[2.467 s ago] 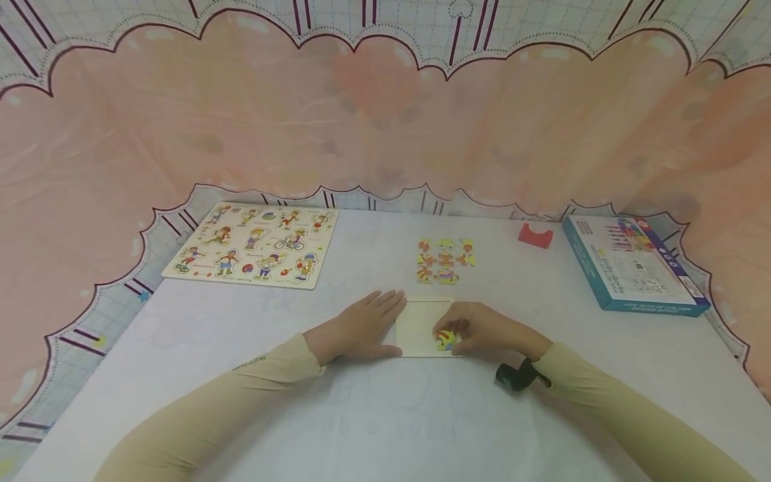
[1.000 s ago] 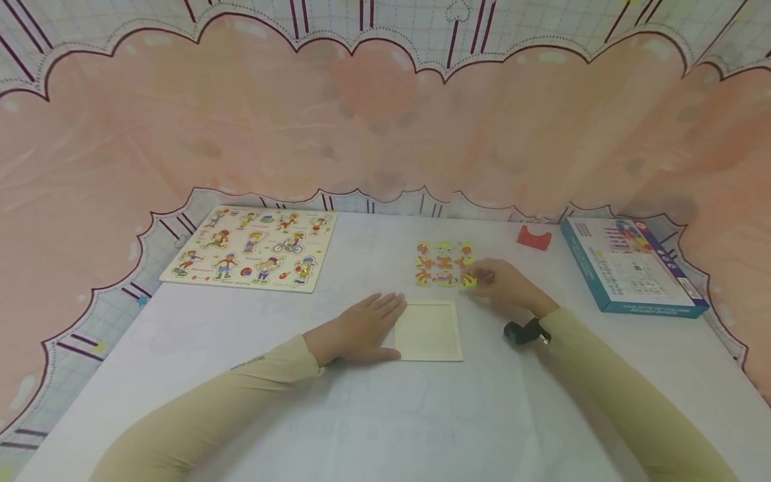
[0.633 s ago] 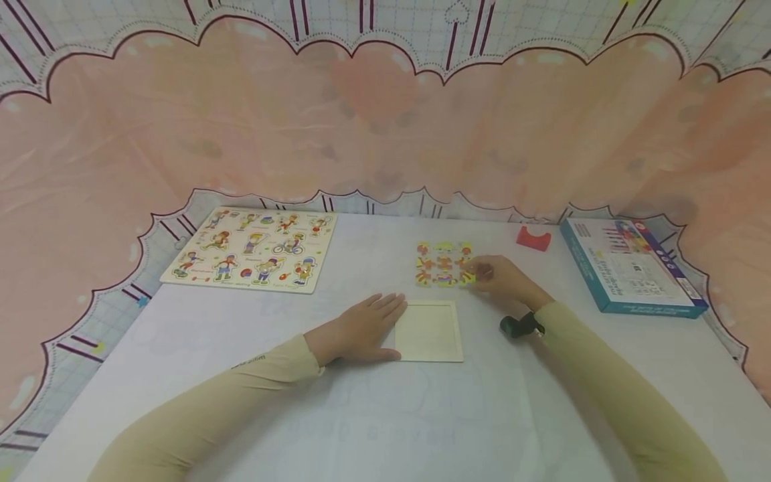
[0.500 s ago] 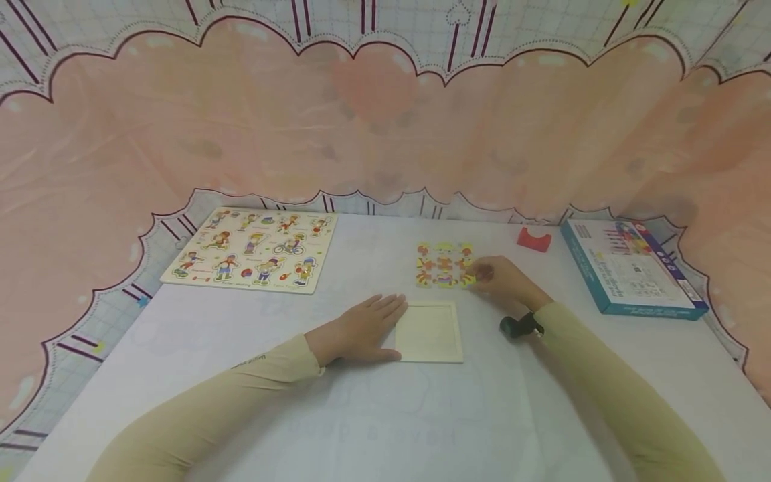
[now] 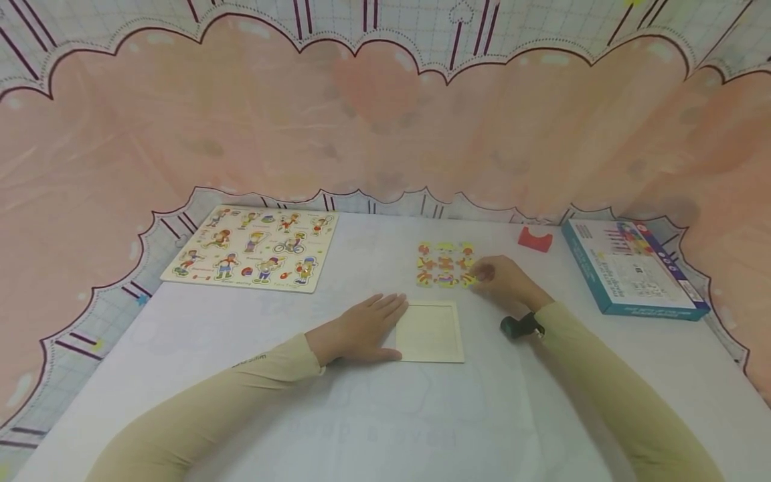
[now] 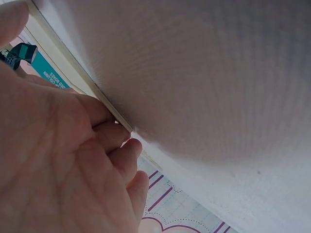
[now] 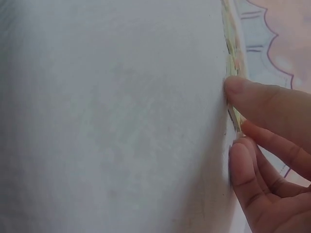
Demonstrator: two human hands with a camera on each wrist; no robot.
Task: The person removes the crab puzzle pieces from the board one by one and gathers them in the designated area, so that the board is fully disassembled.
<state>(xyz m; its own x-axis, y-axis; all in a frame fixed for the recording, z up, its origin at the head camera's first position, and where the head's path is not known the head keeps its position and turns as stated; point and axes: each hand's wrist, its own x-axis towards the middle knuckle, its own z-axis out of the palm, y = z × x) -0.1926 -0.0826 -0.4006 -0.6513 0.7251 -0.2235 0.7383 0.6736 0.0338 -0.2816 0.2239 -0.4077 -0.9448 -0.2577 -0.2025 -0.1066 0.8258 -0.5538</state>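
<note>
A shallow pale wooden tray lies in front of me with its inside bare. My left hand rests flat at the tray's left side, fingers stretched and touching its edge; the left wrist view shows the fingertips along the rim. Beyond the tray, small yellow, red and orange jigsaw pieces lie in a square of rows. My right hand is at the square's near right corner, thumb and fingers pinching a yellow puzzle piece that lies there. Those fingers partly hide the piece.
A picture board with cartoon sports figures lies at the back left. At the back right are a red curved piece and a flat teal-sided box. A patterned curtain hangs behind the table.
My right hand has carried the yellow puzzle piece from above the tray to the near right corner of the square. In the last second it has shifted only slightly. The left hand stays put.
</note>
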